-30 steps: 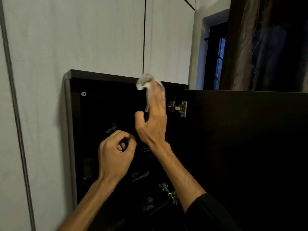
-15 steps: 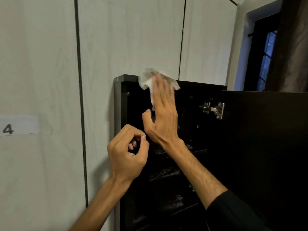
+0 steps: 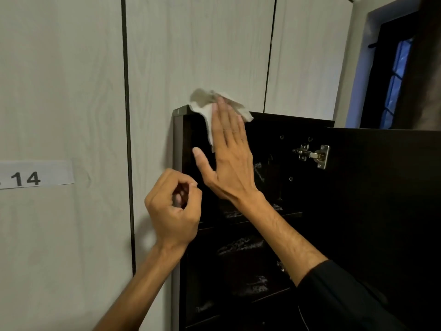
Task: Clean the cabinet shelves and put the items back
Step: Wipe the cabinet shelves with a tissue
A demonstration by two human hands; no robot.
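Note:
A dark cabinet (image 3: 288,120) stands against a pale panelled wall, its door (image 3: 381,187) swung open to the right. My right hand (image 3: 229,151) presses a crumpled white cloth (image 3: 210,108) with straight fingers against the cabinet's top left front edge. My left hand (image 3: 174,211) hovers lower, by the cabinet's left side, fingers curled into a loose fist that holds nothing I can see. Dim items (image 3: 241,244) lie on the dark shelves inside, too dark to name.
A metal hinge (image 3: 315,155) sits at the inner edge of the open door. A paper label reading 14 (image 3: 35,175) is stuck on the wall to the left. A dark window (image 3: 391,75) with a curtain is at the upper right.
My view has swung left, so the cabinet sits further right in frame. My right hand has slid the cloth left along the cabinet's top edge to its left corner. My left hand stays curled.

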